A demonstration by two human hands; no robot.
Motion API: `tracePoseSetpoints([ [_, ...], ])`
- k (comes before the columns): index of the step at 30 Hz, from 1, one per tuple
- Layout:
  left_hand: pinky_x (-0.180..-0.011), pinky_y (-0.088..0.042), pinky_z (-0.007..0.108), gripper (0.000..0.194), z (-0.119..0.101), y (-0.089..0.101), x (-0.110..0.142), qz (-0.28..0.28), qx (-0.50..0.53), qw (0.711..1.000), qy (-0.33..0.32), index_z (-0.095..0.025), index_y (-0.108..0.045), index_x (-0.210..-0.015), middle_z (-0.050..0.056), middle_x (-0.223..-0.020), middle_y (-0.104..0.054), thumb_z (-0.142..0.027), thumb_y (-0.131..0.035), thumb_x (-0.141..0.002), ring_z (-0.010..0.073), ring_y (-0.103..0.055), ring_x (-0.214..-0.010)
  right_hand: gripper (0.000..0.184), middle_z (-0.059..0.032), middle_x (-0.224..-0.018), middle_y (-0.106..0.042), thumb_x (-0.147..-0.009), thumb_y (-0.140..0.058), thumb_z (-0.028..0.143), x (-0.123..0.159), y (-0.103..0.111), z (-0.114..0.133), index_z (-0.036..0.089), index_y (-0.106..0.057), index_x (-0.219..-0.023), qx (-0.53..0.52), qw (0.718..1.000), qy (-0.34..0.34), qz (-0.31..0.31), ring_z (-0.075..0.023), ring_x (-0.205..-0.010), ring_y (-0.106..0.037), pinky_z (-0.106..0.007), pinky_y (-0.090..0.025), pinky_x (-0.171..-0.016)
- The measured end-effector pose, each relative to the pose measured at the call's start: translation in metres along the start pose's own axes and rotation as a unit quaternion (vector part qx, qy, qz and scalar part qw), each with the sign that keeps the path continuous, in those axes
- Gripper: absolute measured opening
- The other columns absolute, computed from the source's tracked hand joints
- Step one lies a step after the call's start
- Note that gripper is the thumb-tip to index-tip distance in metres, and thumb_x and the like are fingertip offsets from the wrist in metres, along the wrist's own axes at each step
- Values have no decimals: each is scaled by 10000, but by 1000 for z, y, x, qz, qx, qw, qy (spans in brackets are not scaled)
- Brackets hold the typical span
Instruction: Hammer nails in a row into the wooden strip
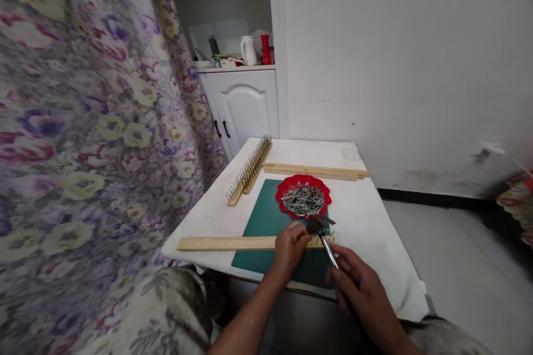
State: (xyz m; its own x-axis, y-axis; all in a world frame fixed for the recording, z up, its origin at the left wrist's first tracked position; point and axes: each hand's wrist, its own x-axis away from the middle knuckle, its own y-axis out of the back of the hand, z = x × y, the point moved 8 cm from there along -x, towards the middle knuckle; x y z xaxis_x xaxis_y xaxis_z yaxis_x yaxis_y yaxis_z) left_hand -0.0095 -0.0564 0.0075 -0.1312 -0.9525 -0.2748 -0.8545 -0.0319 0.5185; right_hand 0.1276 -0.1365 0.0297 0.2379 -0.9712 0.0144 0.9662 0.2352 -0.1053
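Note:
A wooden strip (233, 243) with rows of small holes lies across the green mat (260, 216), and a few nails stand in its right end. My left hand (289, 247) rests on this strip with thumb and fingers pinched together; whatever is between the fingertips is hidden. In my right hand (362, 288) is a hammer (328, 249) with a shiny metal shaft, its dark head above the strip just right of my left fingertips. Behind the hammer head, a red scalloped bowl (281, 206) holds a heap of loose nails (303, 201).
Strips studded with upright nails (252, 169) lie at the table's back left. More wooden strips (312, 171) lie across the back of the white-covered table (208, 222). A floral curtain (104, 122) hangs left; a white cabinet (245, 105) stands behind.

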Motion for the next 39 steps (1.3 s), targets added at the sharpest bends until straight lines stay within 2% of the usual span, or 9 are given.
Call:
tracePoseSetpoints([
  [4, -624, -348, 212, 188, -1, 0, 1, 0, 1, 1000, -2, -162, -564, -634, -7, -703, -538, -203, -526, -813, 127, -507, -687, 343, 20, -735, -574, -895, -527, 371, -1, -2, -2, 201, -498, -1192, 1, 1000, -7, 10, -47, -383, -386, -183, -298, -368],
  [11, -675, -387, 223, 117, 2, 1, 2, -8, 7, 1000, 4, -177, -641, -723, 3, -770, -603, -214, -563, -801, 139, -561, -749, 357, 10, -762, -583, -899, -530, 375, 1, 12, 7, 221, -481, -1217, -13, 999, 24, -30, -51, -394, -394, -189, -292, -377],
  [18, -701, -409, 234, 99, 0, 0, 3, -3, -5, 1000, -2, -193, -671, -797, 14, -835, -619, -196, -572, -789, 147, -578, -797, 373, 5, -755, -595, -889, -550, 371, 0, 18, 8, 215, -497, -1224, -29, 999, 21, -38, -46, -388, -387, -188, -280, -383],
  [21, -729, -417, 252, 113, -4, 6, 5, 2, -35, 999, -11, -197, -667, -841, 27, -881, -620, -184, -570, -786, 160, -573, -836, 372, 3, -756, -599, -883, -559, 371, 1, 18, 10, 212, -504, -1214, -37, 998, 23, -42, -45, -382, -385, -191, -279, -381],
  [27, -823, -375, 350, 224, -1, 27, 18, 38, -201, 978, -28, -241, -647, -971, 43, -1011, -633, -246, -652, -747, 226, -538, -952, 375, -1, -764, -587, -894, -547, 371, 0, 26, 11, 206, -491, -1225, -44, 997, 36, -49, -54, -396, -391, -196, -276, -383],
  [33, -803, -373, 347, 228, 5, 22, 21, 58, -227, 972, -33, -240, -631, -1025, 50, -1032, -633, -241, -609, -798, 222, -540, -947, 371, 6, -752, -573, -903, -536, 371, -1, 33, 12, 215, -481, -1236, -39, 996, 46, -64, -59, -411, -402, -189, -284, -389],
  [36, -803, -378, 351, 217, -1, 18, 21, 55, -224, 973, -31, -240, -632, -1020, 51, -1031, -632, -244, -597, -805, 227, -542, -960, 376, 3, -753, -572, -899, -541, 376, -1, 33, 13, 207, -489, -1231, -41, 996, 43, -64, -58, -404, -398, -190, -281, -385],
  [39, -819, -387, 355, 198, -12, 23, 17, 45, -214, 975, -46, -232, -629, -1014, 61, -1027, -631, -266, -563, -831, 228, -543, -964, 391, 2, -748, -573, -892, -547, 380, -1, 35, 15, 204, -491, -1236, -48, 995, 41, -72, -59, -396, -393, -194, -281, -382],
])
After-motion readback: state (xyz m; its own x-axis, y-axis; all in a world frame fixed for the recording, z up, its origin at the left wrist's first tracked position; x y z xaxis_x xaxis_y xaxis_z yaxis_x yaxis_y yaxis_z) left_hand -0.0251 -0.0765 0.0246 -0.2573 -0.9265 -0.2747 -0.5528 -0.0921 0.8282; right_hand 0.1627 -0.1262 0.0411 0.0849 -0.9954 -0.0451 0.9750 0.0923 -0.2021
